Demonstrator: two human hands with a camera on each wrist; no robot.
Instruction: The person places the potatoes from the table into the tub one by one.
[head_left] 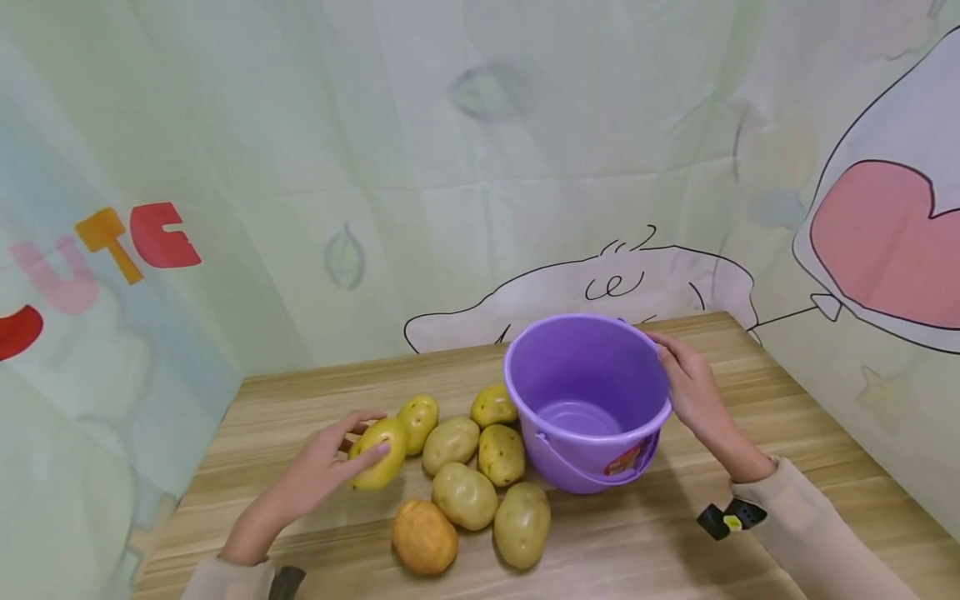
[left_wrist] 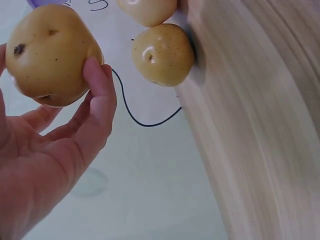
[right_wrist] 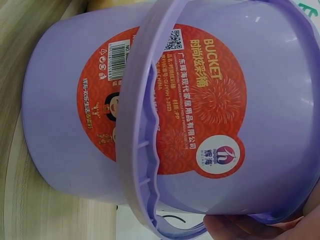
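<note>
Centrally, seven potatoes [head_left: 465,496], the nearest-left one orange-brown, cluster on a wood-grain counter [head_left: 285,400]. At the cluster's left, the person's left hand [head_left: 318,467] pinches a yellow potato [head_left: 378,457] between thumb and fingers. At the right stands a purple bucket [head_left: 572,371] with a red label [right_wrist: 220,85], the right hand [head_left: 693,387] gripping its right rim. Along the far side hangs a pale printed backdrop [head_left: 420,125].

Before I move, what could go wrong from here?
The potato in the left hand looks smooth and rounded, so it might slip from the grip. The bucket looks empty and is held at one side by the right hand, so a knock might tip it. Shifting it could roll the loose potatoes beside it.
</note>
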